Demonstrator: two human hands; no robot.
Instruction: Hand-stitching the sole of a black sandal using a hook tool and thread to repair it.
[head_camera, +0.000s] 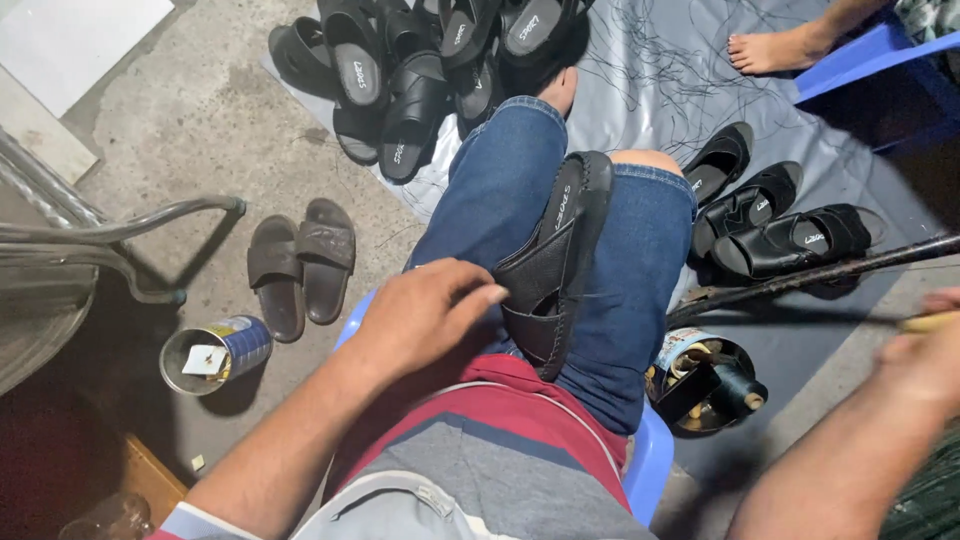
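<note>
Clearly pinned on edge between the denim-clad knees (520, 190): a black sandal (555, 265), long axis running from about one o'clock at the toe down to seven o'clock at the heel. Left hand (420, 315) pressed against its strap side from nine o'clock, fingers curled and touching the upper, much the nearer of the two. Right hand (925, 355) far off at three o'clock, blurred, seemingly closed on a thin yellowish tool (925, 322), perhaps with a dark thread (790, 318) drawn taut toward the sandal.
</note>
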